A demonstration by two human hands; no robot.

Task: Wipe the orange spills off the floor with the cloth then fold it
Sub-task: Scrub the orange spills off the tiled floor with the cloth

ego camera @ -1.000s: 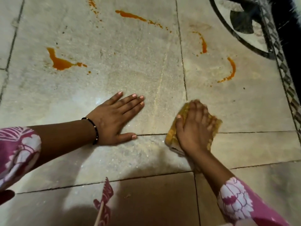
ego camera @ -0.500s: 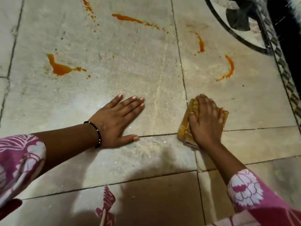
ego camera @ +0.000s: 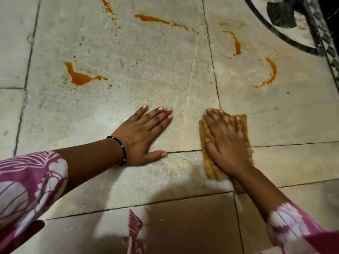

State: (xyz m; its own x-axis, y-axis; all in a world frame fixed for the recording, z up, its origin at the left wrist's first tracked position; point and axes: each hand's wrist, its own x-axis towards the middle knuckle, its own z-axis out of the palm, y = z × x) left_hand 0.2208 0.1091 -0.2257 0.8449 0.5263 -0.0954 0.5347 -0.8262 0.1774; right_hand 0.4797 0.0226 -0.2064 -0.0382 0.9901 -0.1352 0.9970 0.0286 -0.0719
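Observation:
A yellow-brown cloth [ego camera: 209, 165] lies flat on the stone floor [ego camera: 146, 57], and my right hand [ego camera: 225, 143] presses on it with straight fingers. My left hand [ego camera: 143, 136] rests flat on the bare floor just left of the cloth, fingers spread, a black bracelet at the wrist. Orange spills lie farther off: a blob [ego camera: 78, 77] at the left, a streak [ego camera: 156, 19] at the top middle, a thin line [ego camera: 236, 44] beyond the cloth, and a curved streak [ego camera: 271, 72] at the right. A small trail [ego camera: 107, 6] shows at the top edge.
A dark ringed pattern with a black shape [ego camera: 286, 17] and a patterned border strip [ego camera: 328, 52] mark the floor at the top right. Grout lines cross the floor. My pink-and-white sleeves fill the lower corners.
My right hand has flattened out on the cloth, which now lies spread wider on the floor. The left hand has stayed planted in place.

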